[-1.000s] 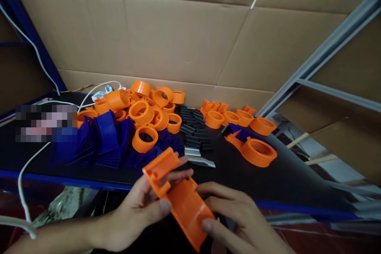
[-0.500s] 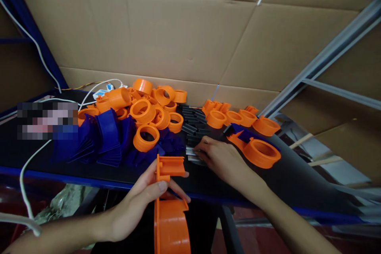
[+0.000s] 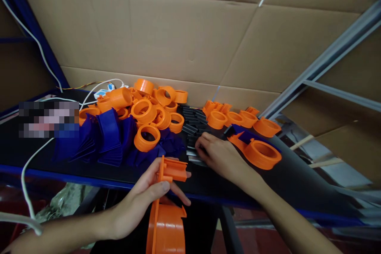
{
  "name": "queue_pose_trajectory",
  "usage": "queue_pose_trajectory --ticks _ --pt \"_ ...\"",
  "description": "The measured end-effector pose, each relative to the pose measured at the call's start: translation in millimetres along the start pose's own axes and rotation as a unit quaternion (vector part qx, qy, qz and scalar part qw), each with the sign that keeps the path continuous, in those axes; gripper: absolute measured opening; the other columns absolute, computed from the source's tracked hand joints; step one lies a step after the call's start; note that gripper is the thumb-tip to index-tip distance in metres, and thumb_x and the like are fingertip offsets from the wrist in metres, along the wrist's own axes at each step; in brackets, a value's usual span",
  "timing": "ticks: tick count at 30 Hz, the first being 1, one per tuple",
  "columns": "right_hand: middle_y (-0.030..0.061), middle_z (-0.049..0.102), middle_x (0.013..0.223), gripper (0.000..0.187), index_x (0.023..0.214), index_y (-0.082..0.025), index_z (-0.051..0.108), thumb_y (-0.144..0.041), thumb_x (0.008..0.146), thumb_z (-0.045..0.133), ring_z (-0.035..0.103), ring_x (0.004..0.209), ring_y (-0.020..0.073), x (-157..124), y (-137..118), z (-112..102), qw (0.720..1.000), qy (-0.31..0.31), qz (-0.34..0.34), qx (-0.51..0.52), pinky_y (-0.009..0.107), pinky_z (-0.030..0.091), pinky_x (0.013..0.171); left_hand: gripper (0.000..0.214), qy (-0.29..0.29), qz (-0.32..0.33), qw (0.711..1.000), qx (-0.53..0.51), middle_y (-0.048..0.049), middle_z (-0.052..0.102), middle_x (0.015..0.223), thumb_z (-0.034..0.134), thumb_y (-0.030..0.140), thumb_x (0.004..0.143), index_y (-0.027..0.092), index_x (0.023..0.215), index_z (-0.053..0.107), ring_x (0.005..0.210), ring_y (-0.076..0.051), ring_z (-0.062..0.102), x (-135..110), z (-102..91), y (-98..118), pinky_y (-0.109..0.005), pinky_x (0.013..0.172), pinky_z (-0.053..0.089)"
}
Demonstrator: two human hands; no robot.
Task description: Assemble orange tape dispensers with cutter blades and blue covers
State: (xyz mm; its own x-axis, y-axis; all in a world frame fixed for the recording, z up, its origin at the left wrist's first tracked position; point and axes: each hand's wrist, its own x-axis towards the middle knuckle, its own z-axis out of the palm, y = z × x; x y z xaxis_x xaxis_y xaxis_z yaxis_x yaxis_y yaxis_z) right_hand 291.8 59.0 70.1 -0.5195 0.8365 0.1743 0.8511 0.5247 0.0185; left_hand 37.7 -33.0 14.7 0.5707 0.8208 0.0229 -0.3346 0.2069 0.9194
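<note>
Orange ring-ended frame (image 3: 169, 226) is hanging over the near edge of the black table (image 3: 297, 190), its ring end nearest. The left hand (image 3: 139, 196) is gripping it between thumb and fingers. Farther in and to the right, the right hand (image 3: 218, 154) is curling over silver strips (image 3: 195, 159); its fingertips are hidden, so whether it is grasping one I cannot tell. Black pieces (image 3: 189, 128) are lying just beyond. To the left, blue plates (image 3: 109, 131) are standing near, orange rings (image 3: 143, 112) heaping behind. To the right, an orange-and-blue assembly (image 3: 263, 159) is resting.
</note>
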Motion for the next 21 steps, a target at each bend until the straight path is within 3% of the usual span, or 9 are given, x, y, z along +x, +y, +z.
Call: queue_pose_trajectory --ticks 4,9,13,21 --pt "0.0031 0.063 0.094 0.007 0.094 -0.021 0.059 -0.020 0.096 0.052 0.061 0.081 0.0159 -7.6 -4.3 -15.1 0.991 0.063 0.005 0.120 0.025 0.044 0.067 0.046 0.043 -0.010 0.999 0.007 -0.0153 0.072 0.124 0.048 0.042 0.102 0.020 0.142 0.046 0.113 -0.031 0.067 0.1 4.0 3.1 -0.042 0.091 0.048" --pt "-0.0024 0.060 0.076 0.012 0.093 -0.022 0.061 -0.027 0.100 0.053 0.052 0.064 0.0119 -24.0 -24.8 -42.7 0.952 0.026 -0.026 0.305 0.022 0.042 0.057 0.047 0.046 -0.003 0.999 0.005 -0.0153 0.072 0.124 0.049 0.044 0.101 0.018 0.140 0.051 0.116 -0.031 0.065 0.5 7.7 9.8 -0.039 0.088 0.049" --pt "-0.0006 0.065 0.082 0.012 0.095 -0.022 0.064 -0.029 0.100 0.056 0.055 0.067 0.0119 -26.6 -37.1 -49.1 0.945 0.001 -0.048 0.325 0.022 0.044 0.059 0.044 0.036 -0.022 0.999 0.025 -0.0139 0.075 0.115 0.048 0.044 0.102 0.018 0.137 0.051 0.116 -0.029 0.065 0.9 9.9 12.9 -0.038 0.094 0.047" --pt "0.0022 0.067 0.092 0.011 0.094 -0.022 0.062 -0.026 0.101 0.055 0.063 0.082 0.0140 -27.6 -45.9 -38.4 0.954 0.011 -0.045 0.296 0.024 0.049 0.069 0.040 0.012 -0.033 0.999 -0.006 -0.0146 0.076 0.107 0.053 0.039 0.101 0.017 0.134 0.051 0.104 -0.027 0.071 1.8 16.3 14.1 -0.041 0.092 0.052"
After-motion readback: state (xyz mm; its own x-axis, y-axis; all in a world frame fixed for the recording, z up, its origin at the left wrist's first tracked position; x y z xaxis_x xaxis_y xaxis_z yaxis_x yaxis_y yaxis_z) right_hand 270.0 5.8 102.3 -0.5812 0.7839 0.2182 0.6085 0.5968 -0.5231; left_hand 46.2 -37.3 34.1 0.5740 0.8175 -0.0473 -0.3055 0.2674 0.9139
